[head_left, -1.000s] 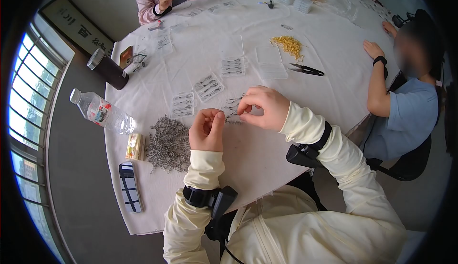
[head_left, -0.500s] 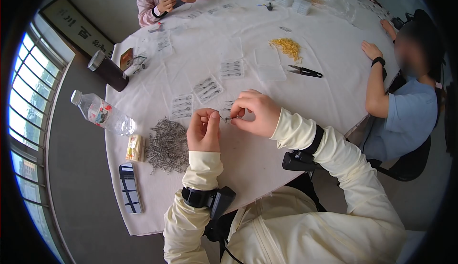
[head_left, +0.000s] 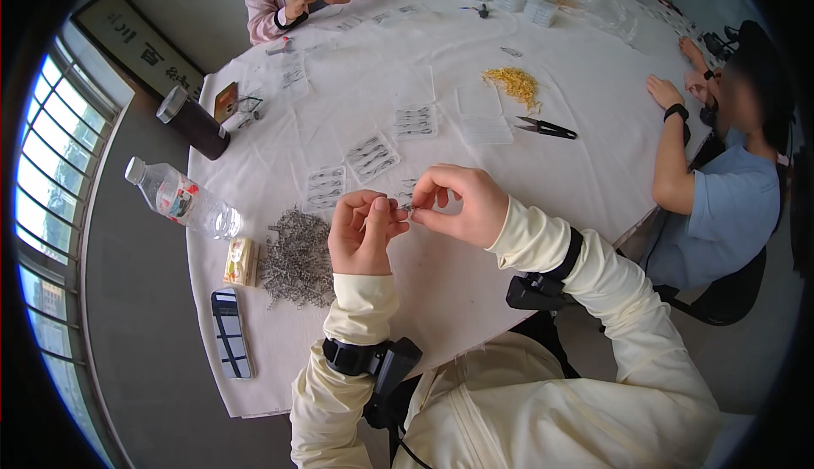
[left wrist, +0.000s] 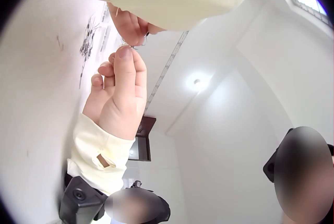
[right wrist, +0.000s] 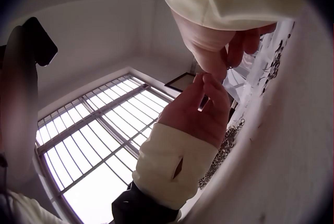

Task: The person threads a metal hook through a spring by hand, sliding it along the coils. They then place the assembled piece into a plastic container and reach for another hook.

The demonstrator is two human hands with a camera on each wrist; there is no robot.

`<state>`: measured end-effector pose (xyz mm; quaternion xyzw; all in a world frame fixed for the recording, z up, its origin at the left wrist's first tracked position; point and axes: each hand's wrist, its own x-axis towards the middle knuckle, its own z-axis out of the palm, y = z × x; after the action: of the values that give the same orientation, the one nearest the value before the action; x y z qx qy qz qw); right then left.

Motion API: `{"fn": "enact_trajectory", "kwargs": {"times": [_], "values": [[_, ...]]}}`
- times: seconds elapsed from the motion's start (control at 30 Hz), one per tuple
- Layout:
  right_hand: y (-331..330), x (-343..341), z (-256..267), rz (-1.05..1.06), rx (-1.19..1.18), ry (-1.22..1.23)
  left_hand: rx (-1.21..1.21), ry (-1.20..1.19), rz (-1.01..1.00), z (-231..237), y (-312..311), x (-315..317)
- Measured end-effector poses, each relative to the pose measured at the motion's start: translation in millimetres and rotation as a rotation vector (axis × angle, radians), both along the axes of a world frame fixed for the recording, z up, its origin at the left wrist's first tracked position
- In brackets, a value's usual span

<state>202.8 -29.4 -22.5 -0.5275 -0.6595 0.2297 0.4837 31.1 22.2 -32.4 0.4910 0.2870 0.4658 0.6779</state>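
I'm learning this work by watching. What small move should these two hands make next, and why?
I'd probably turn the small wire piece slightly with the right hand while the left hand steadies it. The fingertips of both hands meet at it, seemingly pinching it, so a fine adjustment fits; whether anything is joined is too small to tell.

Left hand [head_left: 363, 236] is pinching thumb against fingers; right hand [head_left: 466, 204] is pinching just beside it, fingers curling, tips facing the left's. Left forearm [head_left: 329, 405] is rising from below the grip, right forearm [head_left: 623, 321] slanting in from lower right, both sleeved.
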Motion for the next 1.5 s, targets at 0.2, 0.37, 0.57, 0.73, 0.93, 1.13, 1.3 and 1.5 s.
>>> {"fn": "enact_trajectory", "kwargs": {"times": [0.2, 0.37, 0.57, 0.73, 0.93, 1.13, 1.3, 1.5], "values": [[-0.4, -1.8, -0.1, -0.002, -0.045, 0.052, 0.019, -0.037, -0.002, -0.6, -1.4, 0.4], [-1.7, -4.2, 1.7, -0.009, -0.064, 0.082, 0.037, -0.071, -0.019, 1.3, -3.1, 1.2], [-1.6, -6.3, 0.2, -0.014, -0.024, 0.059, 0.040, -0.104, -0.018, 2.5, -3.4, 1.4], [-1.6, -6.4, 0.2, -0.005, -0.024, 0.053, 0.022, -0.122, -0.050, 1.9, -2.8, 0.3], [-2.5, -5.9, -0.8, 0.044, -0.047, 0.107, -0.004, -0.134, -0.048, 4.3, -1.7, 0.3], [-2.8, -7.3, -2.8, 0.130, -0.137, 0.302, 0.013, -0.169, -0.096, 1.5, 2.9, -2.1], [-1.8, -7.4, -6.4, 0.149, -0.126, 0.395, 0.010, -0.165, -0.082, 2.8, 1.8, -0.5], [-2.5, -8.3, -4.6, 0.173, -0.136, 0.441, 0.060, -0.160, -0.122, -1.0, 3.4, -0.3]]}}
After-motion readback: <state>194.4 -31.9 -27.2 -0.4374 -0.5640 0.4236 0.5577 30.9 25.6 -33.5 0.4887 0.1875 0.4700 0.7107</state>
